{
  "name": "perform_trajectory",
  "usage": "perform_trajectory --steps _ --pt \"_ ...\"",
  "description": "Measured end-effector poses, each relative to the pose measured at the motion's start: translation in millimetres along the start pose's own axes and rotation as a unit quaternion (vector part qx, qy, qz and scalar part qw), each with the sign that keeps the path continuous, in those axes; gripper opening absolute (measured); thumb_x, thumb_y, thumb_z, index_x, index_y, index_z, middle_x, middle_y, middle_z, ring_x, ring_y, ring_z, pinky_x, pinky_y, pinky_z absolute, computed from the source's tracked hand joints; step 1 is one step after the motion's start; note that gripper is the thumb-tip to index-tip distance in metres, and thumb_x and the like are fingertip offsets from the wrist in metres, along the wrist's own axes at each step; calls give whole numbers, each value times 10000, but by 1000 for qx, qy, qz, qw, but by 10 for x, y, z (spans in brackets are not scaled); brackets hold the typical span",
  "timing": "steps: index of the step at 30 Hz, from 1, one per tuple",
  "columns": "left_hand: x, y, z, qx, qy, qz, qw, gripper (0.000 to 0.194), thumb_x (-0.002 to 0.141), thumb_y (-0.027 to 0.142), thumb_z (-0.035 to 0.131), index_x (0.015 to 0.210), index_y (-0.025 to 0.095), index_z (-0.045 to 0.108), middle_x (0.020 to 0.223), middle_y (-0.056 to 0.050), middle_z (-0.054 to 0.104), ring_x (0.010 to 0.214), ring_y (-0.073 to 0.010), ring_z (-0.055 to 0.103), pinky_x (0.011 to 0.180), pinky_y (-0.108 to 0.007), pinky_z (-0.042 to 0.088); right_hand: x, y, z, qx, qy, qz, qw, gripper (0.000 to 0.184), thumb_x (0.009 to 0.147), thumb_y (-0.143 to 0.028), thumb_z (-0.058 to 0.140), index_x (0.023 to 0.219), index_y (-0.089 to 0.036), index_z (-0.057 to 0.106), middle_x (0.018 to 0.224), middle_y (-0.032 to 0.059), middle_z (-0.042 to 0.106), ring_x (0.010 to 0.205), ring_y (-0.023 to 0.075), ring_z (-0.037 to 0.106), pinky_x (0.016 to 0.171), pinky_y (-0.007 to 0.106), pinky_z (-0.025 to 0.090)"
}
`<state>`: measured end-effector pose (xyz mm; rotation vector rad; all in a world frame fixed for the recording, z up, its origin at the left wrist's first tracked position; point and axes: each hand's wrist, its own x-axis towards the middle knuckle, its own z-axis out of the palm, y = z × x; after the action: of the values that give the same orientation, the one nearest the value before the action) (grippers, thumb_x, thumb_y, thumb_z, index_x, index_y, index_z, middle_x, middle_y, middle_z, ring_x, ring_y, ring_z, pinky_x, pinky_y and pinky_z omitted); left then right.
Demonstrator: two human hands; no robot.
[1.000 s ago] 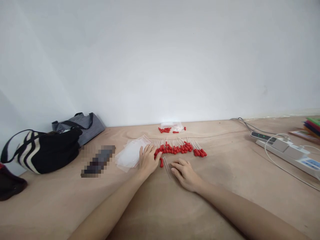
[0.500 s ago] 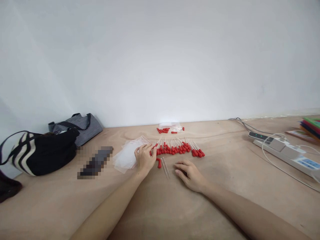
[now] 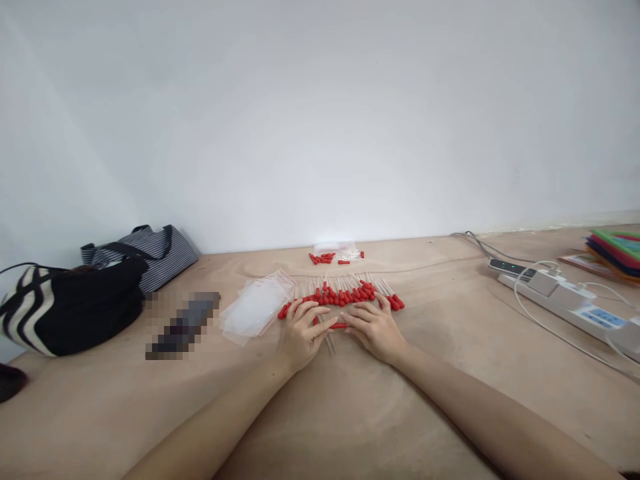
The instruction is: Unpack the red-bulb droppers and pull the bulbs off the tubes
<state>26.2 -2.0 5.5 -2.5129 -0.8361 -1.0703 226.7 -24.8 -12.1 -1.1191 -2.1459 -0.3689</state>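
Between my two hands lies a small red rubber bulb (image 3: 339, 326), held sideways by the fingertips of both. My left hand (image 3: 301, 333) pinches its left end, the fingers bent. My right hand (image 3: 374, 328) has thumb and forefinger closed at its right end. Just beyond the hands runs a row of droppers (image 3: 345, 295) with red bulbs towards me and thin clear tubes pointing to the wall. Bare clear tubes (image 3: 330, 345) rest on the table beside my left hand, partly covered by it. Another red piece is mostly hidden behind the left fingers.
Left of the row lie clear zip bags (image 3: 257, 305). Further back are loose red bulbs (image 3: 323, 258) and a clear bag (image 3: 345, 251). Bags (image 3: 95, 300) and a blurred dark object (image 3: 185, 327) stand left. A power strip (image 3: 565, 303) with cables and coloured folders (image 3: 617, 250) are right.
My left hand has moved from the row's left end towards me and rightward. My right hand has shifted slightly forward, and both now meet at a red bulb. The view has turned slightly.
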Motion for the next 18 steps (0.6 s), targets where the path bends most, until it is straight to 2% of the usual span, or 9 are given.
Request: perform_trajectory --steps 4,9,13,18 --pt "-2 14 13 9 -27 -15 999 194 804 271 516 956 289 634 1024 -16 633 1007 -205 493 933 -458 289 17 -6 42 3 4 5 1000 172 847 -266 467 899 -246 630 701 -6 650 766 130 523 929 406 159" --pt "26 68 41 25 -72 -1 997 230 812 310 501 1003 251 615 1110 -53 597 1092 -239 459 961 -516 238 29 -33 79 -15 15 -29 999 198 842 -188 443 903 -239 624 694 -11 634 792 126 511 931 396 128" --pt "36 103 46 37 -74 5 997 180 822 236 486 900 256 646 1117 -30 598 1102 -238 460 973 -533 215 23 -49 85 -29 14 -58 998 219 840 -164 423 899 -246 618 652 -17 610 815 130 501 927 395 116" --pt "18 129 3 57 -62 10 996 149 805 215 509 816 256 652 1143 -10 585 1092 -258 469 960 -572 198 18 -55 26 -57 -22 -74 995 248 828 -128 403 898 -258 601 581 -23 575 747 135 458 920 402 92"
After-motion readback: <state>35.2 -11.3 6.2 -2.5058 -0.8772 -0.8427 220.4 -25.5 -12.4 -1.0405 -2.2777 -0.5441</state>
